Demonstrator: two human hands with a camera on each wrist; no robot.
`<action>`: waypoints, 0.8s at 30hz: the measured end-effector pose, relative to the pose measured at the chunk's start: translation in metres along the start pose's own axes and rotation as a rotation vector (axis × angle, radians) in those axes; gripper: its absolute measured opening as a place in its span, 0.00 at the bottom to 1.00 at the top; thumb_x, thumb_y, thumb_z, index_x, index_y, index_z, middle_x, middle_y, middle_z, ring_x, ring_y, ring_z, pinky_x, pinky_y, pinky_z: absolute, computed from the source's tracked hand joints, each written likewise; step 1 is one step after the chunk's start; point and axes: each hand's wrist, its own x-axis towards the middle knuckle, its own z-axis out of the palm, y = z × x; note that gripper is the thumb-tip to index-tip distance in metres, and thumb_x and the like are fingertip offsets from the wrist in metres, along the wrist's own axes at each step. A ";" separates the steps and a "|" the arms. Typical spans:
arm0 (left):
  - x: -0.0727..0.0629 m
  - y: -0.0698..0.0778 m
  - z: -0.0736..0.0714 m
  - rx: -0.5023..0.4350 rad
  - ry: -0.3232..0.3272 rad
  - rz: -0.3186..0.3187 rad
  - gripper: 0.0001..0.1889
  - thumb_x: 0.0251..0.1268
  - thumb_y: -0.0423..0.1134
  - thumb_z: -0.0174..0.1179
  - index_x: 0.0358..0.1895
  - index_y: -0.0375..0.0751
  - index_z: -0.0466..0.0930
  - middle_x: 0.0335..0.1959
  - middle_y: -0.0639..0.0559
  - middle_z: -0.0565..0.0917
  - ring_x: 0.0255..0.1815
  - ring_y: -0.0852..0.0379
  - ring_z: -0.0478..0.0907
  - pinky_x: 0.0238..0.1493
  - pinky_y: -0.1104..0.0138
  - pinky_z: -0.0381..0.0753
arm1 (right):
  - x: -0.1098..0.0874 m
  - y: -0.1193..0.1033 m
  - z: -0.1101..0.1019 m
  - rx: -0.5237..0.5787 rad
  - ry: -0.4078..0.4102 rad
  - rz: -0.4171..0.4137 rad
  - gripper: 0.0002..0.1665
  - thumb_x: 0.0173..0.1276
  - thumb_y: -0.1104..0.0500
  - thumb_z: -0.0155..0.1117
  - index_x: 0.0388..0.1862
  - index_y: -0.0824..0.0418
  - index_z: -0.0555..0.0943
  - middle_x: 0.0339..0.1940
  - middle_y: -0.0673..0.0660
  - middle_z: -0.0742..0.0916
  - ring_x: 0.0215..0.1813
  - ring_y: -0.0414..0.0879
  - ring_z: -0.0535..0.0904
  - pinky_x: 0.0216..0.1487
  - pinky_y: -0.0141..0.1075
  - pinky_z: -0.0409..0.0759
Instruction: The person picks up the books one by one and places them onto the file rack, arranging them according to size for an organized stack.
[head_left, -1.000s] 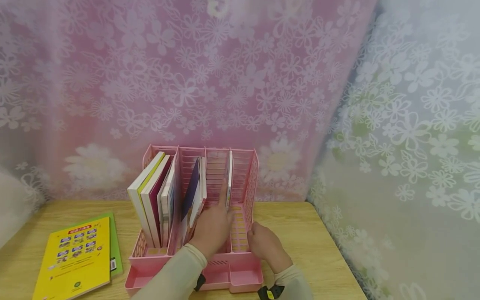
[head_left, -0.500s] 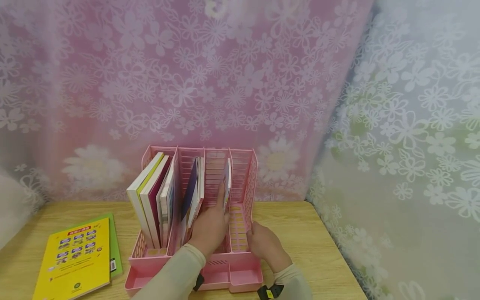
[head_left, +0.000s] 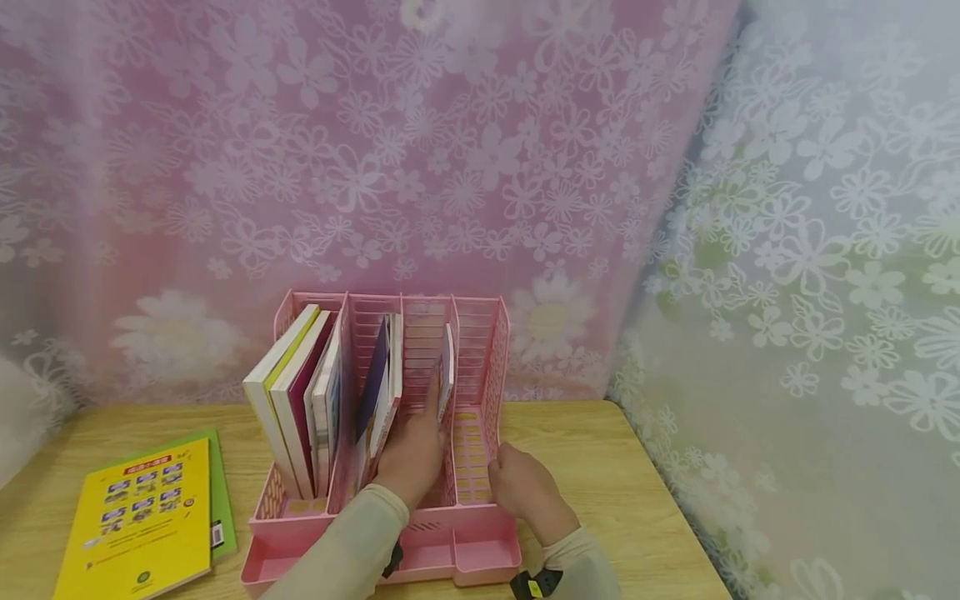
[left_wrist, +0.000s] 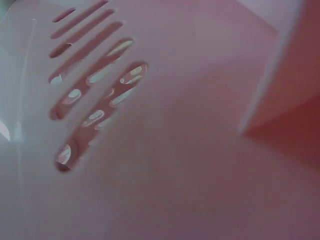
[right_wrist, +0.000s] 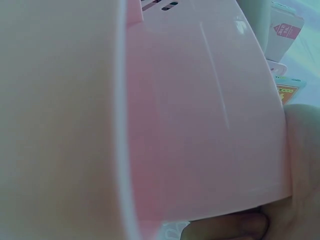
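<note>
A pink plastic desktop book organizer (head_left: 472,527) stands on the wooden table, divided into upright compartments. My left hand (head_left: 412,454) reaches into the third compartment and pinches a thin book (head_left: 447,367), its index finger raised along the book's left face. The book's lower part is hidden behind the hand. At the organizer's right side wall, my right hand (head_left: 528,487) grips the front edge; the right wrist view shows fingers (right_wrist: 227,227) curled round the pink panel. The left wrist view shows only the slotted pink front (left_wrist: 165,165), without the hand.
Thick books (head_left: 292,400) fill the leftmost compartment, and slimmer ones (head_left: 382,383) lean in the second. A yellow book (head_left: 138,521) lies over a green book (head_left: 223,500) on the table's left. Flowered cloth (head_left: 360,167) hangs behind.
The thin book's top has come lower and shifted left off the divider, together with my left hand. My right hand keeps its grip on the side wall. The view has drifted slightly.
</note>
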 end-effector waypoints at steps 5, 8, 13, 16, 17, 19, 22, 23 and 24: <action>-0.002 -0.001 0.002 0.038 0.035 0.024 0.41 0.70 0.38 0.66 0.81 0.44 0.55 0.29 0.42 0.85 0.28 0.48 0.84 0.22 0.56 0.80 | 0.000 -0.001 0.000 -0.023 0.013 -0.006 0.15 0.80 0.59 0.46 0.43 0.67 0.78 0.25 0.52 0.78 0.28 0.46 0.74 0.36 0.45 0.76; -0.005 0.000 0.000 0.051 0.018 0.010 0.33 0.71 0.41 0.66 0.75 0.42 0.62 0.38 0.36 0.87 0.38 0.41 0.87 0.30 0.48 0.85 | -0.001 -0.002 0.000 -0.024 0.015 -0.005 0.15 0.80 0.59 0.46 0.43 0.66 0.78 0.25 0.51 0.79 0.28 0.46 0.74 0.36 0.46 0.77; -0.014 0.002 -0.008 0.052 -0.071 -0.003 0.29 0.70 0.36 0.63 0.70 0.38 0.64 0.28 0.40 0.85 0.23 0.48 0.83 0.21 0.52 0.81 | -0.002 -0.003 0.001 -0.028 0.016 -0.003 0.14 0.79 0.59 0.46 0.41 0.65 0.77 0.25 0.52 0.78 0.29 0.47 0.74 0.36 0.46 0.77; -0.018 0.006 -0.013 0.083 -0.068 0.007 0.27 0.67 0.33 0.65 0.66 0.36 0.68 0.27 0.43 0.84 0.20 0.50 0.81 0.16 0.55 0.76 | -0.002 -0.003 0.001 -0.038 0.020 0.002 0.13 0.79 0.59 0.46 0.40 0.64 0.77 0.25 0.52 0.77 0.29 0.47 0.74 0.37 0.47 0.77; -0.019 0.007 -0.015 0.097 -0.059 0.008 0.25 0.67 0.34 0.65 0.65 0.36 0.70 0.28 0.42 0.84 0.21 0.49 0.81 0.17 0.54 0.77 | -0.001 -0.004 0.001 -0.041 0.019 0.004 0.13 0.79 0.59 0.46 0.40 0.64 0.77 0.25 0.52 0.77 0.29 0.47 0.74 0.37 0.47 0.77; -0.019 0.010 -0.018 0.114 -0.037 0.007 0.21 0.68 0.35 0.65 0.61 0.37 0.74 0.33 0.41 0.84 0.24 0.45 0.83 0.19 0.52 0.78 | -0.001 -0.004 0.000 -0.041 0.018 0.004 0.13 0.79 0.59 0.46 0.40 0.65 0.77 0.25 0.52 0.78 0.29 0.47 0.74 0.37 0.47 0.77; -0.020 0.013 -0.021 0.125 -0.006 0.024 0.18 0.68 0.37 0.66 0.59 0.39 0.77 0.35 0.39 0.84 0.26 0.42 0.84 0.21 0.50 0.79 | 0.000 -0.003 0.000 -0.037 0.013 0.009 0.14 0.79 0.59 0.46 0.43 0.66 0.77 0.25 0.52 0.79 0.29 0.47 0.75 0.37 0.47 0.77; -0.021 0.014 -0.021 0.127 0.008 0.039 0.18 0.68 0.37 0.66 0.58 0.39 0.77 0.34 0.39 0.85 0.25 0.43 0.84 0.20 0.51 0.79 | -0.001 -0.003 0.000 -0.030 0.009 0.013 0.14 0.80 0.59 0.46 0.44 0.66 0.77 0.26 0.52 0.79 0.29 0.47 0.75 0.37 0.47 0.77; -0.022 0.014 -0.022 0.132 0.021 0.055 0.18 0.67 0.37 0.67 0.57 0.38 0.78 0.33 0.39 0.85 0.24 0.43 0.84 0.19 0.51 0.79 | -0.001 -0.003 0.001 -0.023 0.009 0.015 0.14 0.80 0.59 0.46 0.44 0.66 0.77 0.26 0.52 0.79 0.30 0.47 0.75 0.37 0.47 0.77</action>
